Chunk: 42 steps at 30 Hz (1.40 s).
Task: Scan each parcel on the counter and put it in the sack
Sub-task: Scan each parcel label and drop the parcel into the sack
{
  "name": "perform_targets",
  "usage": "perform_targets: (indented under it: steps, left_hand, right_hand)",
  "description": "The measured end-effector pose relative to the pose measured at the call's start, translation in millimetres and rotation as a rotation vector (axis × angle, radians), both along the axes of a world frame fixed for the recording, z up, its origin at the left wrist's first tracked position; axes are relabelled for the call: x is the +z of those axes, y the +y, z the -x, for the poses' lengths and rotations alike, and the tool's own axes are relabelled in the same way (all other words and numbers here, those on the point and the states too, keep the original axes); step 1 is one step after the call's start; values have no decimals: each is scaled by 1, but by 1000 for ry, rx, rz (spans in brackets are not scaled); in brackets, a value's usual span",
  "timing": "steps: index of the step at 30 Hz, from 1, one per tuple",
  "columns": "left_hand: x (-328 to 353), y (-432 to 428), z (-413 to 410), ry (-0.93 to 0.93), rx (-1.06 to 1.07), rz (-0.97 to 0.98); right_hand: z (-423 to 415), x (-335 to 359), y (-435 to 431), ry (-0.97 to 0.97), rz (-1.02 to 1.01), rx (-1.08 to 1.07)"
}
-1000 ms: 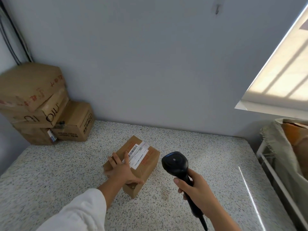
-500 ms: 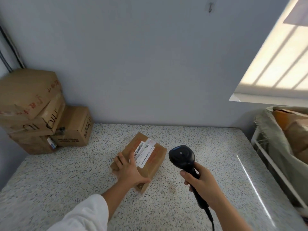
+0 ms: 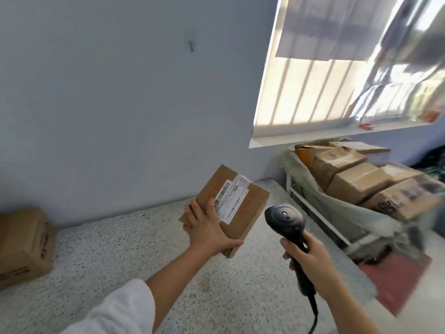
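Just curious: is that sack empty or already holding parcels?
Well filled: the sack holds several cardboard boxes, stacked up to its rim.

— In the left hand (image 3: pixel 207 232)?
— A parcel (image 3: pixel 243 213), gripped at its near end, fingers across the top beside the label (image 3: pixel 228 198), thumb along the near side. Held tilted above the counter (image 3: pixel 120 256), label up.
— And in the right hand (image 3: pixel 310 259)?
— A black scanner (image 3: pixel 286 220), gripped round the handle, head up, just right of the parcel, apart from it. Cable (image 3: pixel 313 324) hanging from the butt.
— Further right?
— A sack (image 3: pixel 337 210) on a white frame (image 3: pixel 320 218), open, full of boxes (image 3: pixel 358 182), below the window (image 3: pixel 313 80).
— Far left?
— One more box (image 3: pixel 24 242) on the counter, near the wall (image 3: pixel 120 92).
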<state>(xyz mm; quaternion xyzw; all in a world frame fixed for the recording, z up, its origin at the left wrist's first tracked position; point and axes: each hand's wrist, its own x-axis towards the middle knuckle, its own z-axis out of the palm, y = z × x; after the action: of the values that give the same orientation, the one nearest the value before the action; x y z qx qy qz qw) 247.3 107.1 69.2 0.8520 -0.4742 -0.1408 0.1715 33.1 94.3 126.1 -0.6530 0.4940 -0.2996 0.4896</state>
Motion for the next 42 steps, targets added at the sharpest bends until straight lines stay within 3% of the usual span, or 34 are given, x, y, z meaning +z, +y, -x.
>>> perform_targets:
  steps: [20,23,28,42]
  left_hand:
    - [121,-155,292,-43,-402,286]
    - [138,-179,321,-122,-466,267]
    - [156,-223,359,-86,-596,289]
    - [184,-370,380,-28,-592,217]
  right_hand:
    - [324,59,-65,-74,228,-409]
    - [347,63,-69,-84,244,-434]
    - [369,66,-94,-106,256,-452]
    - [397,92,-262,-53,377,-459]
